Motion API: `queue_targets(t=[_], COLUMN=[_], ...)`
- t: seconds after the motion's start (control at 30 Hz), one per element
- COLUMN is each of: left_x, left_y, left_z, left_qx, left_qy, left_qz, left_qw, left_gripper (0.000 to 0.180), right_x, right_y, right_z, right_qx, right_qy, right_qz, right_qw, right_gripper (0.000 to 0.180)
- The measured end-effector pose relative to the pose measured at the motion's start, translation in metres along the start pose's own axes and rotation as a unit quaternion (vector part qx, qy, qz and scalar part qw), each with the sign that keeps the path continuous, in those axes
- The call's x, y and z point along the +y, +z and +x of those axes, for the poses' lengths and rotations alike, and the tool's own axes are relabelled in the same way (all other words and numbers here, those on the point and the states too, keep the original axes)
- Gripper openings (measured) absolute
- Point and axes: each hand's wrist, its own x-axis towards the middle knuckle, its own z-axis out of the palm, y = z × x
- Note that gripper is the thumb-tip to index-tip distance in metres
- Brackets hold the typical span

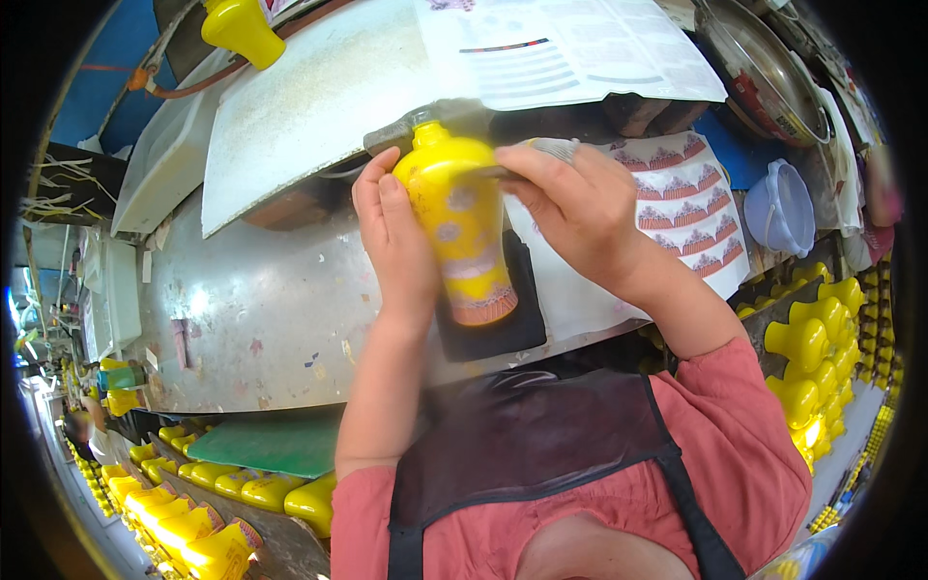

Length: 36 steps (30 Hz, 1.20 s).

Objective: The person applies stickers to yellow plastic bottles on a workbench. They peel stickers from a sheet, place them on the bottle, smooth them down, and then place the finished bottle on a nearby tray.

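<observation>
A glossy yellow vase (466,237) lies tilted, its neck pointing away from me, with pale purple floral patches and a pinkish patterned band near its foot. My left hand (394,237) grips its left side, the thumb along the body. My right hand (585,198) is closed on a thin, dark, flat tool (485,174), whose tip is at the vase's shoulder and looks smeared by motion. The vase's foot end is over a black pad (527,300) at the table's near edge. Beside my right hand lies a white sheet of printed decals (691,208), partly covered by my forearm.
A metal-topped table (242,319) carries a white board (309,116) and printed paper (580,53). At right are a lavender bucket (779,208) and a metal basin (764,68). Yellow vases (817,338) stand in rows at right and lower left (184,527). Another yellow vase (240,29) is far left.
</observation>
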Motion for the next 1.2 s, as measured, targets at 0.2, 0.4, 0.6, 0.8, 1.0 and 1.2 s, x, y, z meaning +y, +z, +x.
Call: queue_targets(t=[0.2,0.4,0.6,0.8,1.0,1.2], left_x=[-0.001,0.000,-0.002,-0.001,0.001,0.004], left_y=[0.000,0.002,0.000,0.002,-0.005,-0.001], left_z=[-0.013,-0.029,-0.034,-0.041,-0.049,-0.049], left_qx=[-0.052,-0.033,-0.046,-0.042,-0.102,-0.075], left_qy=[-0.032,-0.013,-0.070,-0.051,-0.052,-0.072], left_qz=[-0.098,0.024,-0.071,0.010,0.089,0.130], left_qw=[0.993,0.999,0.994,0.998,0.989,0.986], left_gripper=[0.054,0.067,0.076,0.089,0.102,0.120], right_x=[-0.020,0.009,-0.019,-0.010,-0.021,-0.016], right_y=[-0.001,-0.002,-0.001,0.008,0.010,0.011], right_z=[-0.016,-0.039,-0.061,-0.039,-0.032,-0.013], right_qx=[-0.029,-0.005,-0.041,0.014,-0.038,0.013], right_qy=[-0.082,0.025,-0.013,0.251,0.235,0.144], right_qz=[0.149,0.005,0.206,0.232,0.224,0.177], right_qw=[0.985,1.000,0.978,0.940,0.945,0.974], right_gripper=[0.028,0.034,0.031,0.022,0.025,0.032])
